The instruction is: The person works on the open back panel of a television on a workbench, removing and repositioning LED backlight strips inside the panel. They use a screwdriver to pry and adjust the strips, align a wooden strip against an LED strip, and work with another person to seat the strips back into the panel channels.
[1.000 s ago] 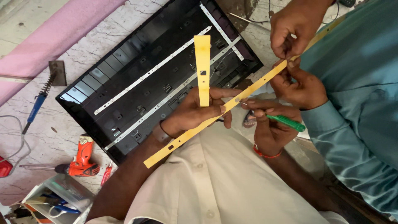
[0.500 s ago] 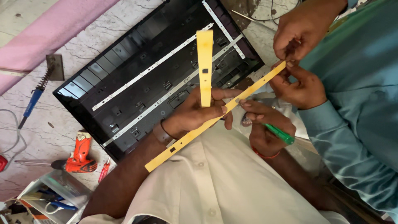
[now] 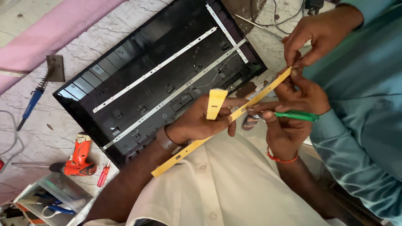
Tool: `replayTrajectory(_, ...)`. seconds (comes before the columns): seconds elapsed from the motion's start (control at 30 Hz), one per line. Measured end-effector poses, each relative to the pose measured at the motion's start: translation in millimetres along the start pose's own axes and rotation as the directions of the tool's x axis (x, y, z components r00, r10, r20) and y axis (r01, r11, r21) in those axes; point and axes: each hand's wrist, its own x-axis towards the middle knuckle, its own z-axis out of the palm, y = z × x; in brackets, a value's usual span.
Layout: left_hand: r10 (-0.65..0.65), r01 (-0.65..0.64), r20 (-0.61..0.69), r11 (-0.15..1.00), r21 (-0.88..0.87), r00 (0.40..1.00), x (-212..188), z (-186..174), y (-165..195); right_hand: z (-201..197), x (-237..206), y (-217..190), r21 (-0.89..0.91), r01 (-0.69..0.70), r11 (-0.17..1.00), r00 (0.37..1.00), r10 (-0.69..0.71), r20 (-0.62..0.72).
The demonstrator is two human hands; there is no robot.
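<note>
So left hand (image 3: 197,123) grips the long yellow strip (image 3: 222,121) w/ a short yellow piece (image 3: 216,104) over the black panel (image 3: 125,83), right hand (image 3: 280,129) holds green screwdriver (image 3: 295,116), tip prob. at the strip—keep it steady.

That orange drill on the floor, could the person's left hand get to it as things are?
Probably not right away: the left hand is full, gripping two yellow strips, though the floor toward the orange drill looks unblocked.

Beyond our left hand (image 3: 197,123) we see a cracked, pale stone floor (image 3: 125,37) in soft daylight. Farther out to its upper left a pink mat (image 3: 50,33) lies along the floor, and a grey cable (image 3: 12,138) curls at the far left edge.
</note>
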Motion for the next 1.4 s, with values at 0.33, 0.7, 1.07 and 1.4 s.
replayTrajectory(0.33, -0.057, 0.058, -0.041, 0.998, 0.037, 0.998, 1, 0, 9, -7, 16, -6, 0.040, -0.126, 0.991, 0.985, 0.120, 0.125)
replayTrajectory(0.7, -0.034, 0.034, -0.027, 0.999, 0.001, 0.999, -2, -5, 11, 1, 39, -16, -0.065, -0.082, 0.995, 0.968, 0.094, 0.230)
replayTrajectory(1.07, -0.051, 0.052, 0.016, 0.998, -0.042, 0.999, -18, -24, 1, 19, 37, -10, -0.163, -0.136, 0.977, 0.933, 0.182, 0.312)
replayTrajectory(1.4, -0.041, 0.041, 0.008, 0.999, 0.027, 0.999, -27, -42, -2, 26, 39, 8, 0.097, -0.407, 0.908, 0.897, 0.378, 0.229)
